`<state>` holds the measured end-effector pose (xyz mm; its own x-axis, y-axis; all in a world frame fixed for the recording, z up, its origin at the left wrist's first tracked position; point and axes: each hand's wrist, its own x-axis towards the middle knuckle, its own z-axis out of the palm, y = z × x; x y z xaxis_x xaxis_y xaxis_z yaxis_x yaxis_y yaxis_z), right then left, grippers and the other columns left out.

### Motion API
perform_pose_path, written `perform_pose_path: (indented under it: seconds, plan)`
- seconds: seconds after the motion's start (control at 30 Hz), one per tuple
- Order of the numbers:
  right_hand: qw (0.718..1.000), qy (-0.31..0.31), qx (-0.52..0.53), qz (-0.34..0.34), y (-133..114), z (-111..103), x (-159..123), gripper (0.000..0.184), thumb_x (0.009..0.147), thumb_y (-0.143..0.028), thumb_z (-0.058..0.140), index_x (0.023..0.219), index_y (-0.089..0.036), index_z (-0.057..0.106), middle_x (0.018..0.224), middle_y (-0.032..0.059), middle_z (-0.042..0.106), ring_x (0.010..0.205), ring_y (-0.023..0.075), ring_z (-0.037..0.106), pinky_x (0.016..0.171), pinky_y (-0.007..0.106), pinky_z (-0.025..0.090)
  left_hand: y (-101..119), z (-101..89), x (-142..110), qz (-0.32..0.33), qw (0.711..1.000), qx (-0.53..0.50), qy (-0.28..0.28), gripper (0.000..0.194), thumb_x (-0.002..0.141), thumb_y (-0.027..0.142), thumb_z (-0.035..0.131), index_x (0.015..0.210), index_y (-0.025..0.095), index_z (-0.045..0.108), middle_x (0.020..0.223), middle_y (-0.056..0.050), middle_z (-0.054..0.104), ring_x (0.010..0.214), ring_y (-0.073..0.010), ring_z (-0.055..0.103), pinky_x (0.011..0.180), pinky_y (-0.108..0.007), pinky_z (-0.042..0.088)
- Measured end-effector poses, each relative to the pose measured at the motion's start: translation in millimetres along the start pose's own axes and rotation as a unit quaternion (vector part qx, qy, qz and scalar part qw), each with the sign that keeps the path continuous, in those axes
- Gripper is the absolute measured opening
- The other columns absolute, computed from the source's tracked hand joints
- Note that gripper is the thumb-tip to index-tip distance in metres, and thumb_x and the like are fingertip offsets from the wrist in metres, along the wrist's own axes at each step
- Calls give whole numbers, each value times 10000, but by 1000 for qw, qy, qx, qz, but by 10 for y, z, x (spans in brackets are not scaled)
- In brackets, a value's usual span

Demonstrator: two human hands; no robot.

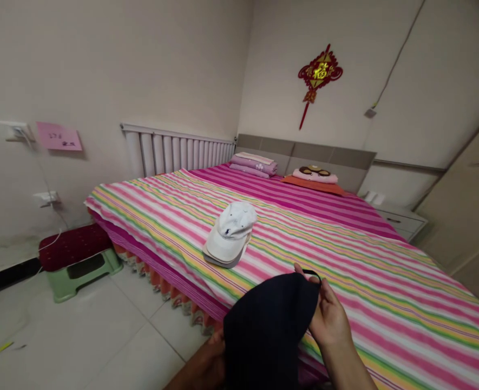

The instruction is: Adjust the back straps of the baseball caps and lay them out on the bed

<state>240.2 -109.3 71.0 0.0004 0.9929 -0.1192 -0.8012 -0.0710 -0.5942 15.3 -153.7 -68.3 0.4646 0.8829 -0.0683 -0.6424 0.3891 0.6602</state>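
My right hand point(332, 319) pinches the edge of a dark navy cap point(269, 330) near a thin black strap point(313, 273) that loops out from it. On the cap's other side, my left hand point(211, 358) grips the edge, its fingers partly hidden behind the dark cloth. Both hands hold the cap in front of me, above the near edge of the bed. Beyond it, a white baseball cap point(236, 223) with a small dark blue logo lies on the striped bed sheet point(328, 244), its brim towards me and to the left.
Folded purple bedding point(252, 165) and a pink folded item point(315, 176) sit by the grey headboard point(312, 154). A green stool point(77, 279) stands on the tiled floor at left, beside a dark red cushion point(74, 246). A white nightstand point(399, 219) is at far right.
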Motion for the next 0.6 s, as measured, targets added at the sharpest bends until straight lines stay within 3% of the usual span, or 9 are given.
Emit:
perform_pose_path:
  seconds: [0.1, 0.17, 0.27, 0.43, 0.5, 0.6]
  plan:
    - [999, -25, -27, -30, -59, 79, 182, 211, 716, -417, 608, 751, -213, 647, 908, 35, 694, 914, 176, 606, 868, 324, 432, 440, 200, 324, 46, 997, -43, 49, 273, 668, 176, 662, 932, 242, 637, 893, -11, 679, 836, -167, 634, 811, -278, 474]
    - [996, -59, -46, -40, -88, 179, 295, 283, 687, -475, 620, 774, -207, 647, 894, 45, 688, 942, 184, 593, 866, 327, 430, 844, 352, 614, 95, 994, -38, 32, 355, 639, 112, 676, 973, 209, 604, 912, -15, 676, 822, -150, 631, 815, -265, 468]
    - [992, -103, -69, -27, -99, 420, 453, 354, 643, -503, 649, 858, -222, 635, 924, 37, 672, 889, 186, 599, 777, 333, 465, 1501, 631, 1065, 178, 984, -19, -2, 313, 653, 105, 663, 948, 173, 585, 857, -21, 679, 782, -138, 628, 791, -249, 466]
    - [970, -103, -194, -102, -42, 924, 861, 395, 563, -304, 754, 923, -238, 604, 755, -35, 652, 669, 118, 583, 654, 257, 475, 2419, 1044, 1625, 273, 961, 19, -49, 272, 714, 101, 599, 971, 184, 575, 797, 1, 673, 716, -115, 619, 792, -258, 458]
    - [969, -82, -212, -98, 56, 1038, 1071, 310, 558, -259, 758, 819, -201, 601, 669, -41, 627, 565, 92, 551, 556, 214, 462, 2613, 1041, 1755, 284, 957, 33, -38, 262, 708, 88, 591, 956, 171, 589, 811, -7, 677, 738, -116, 620, 806, -250, 453]
    - [973, -39, -221, -57, 360, 1021, 1308, 220, 616, -260, 723, 657, -182, 522, 491, -58, 523, 428, 77, 484, 466, 212, 455, 2654, 780, 1838, 215, 970, 75, 81, 181, 705, 102, 573, 880, 130, 613, 767, -41, 686, 692, -138, 626, 764, -261, 475]
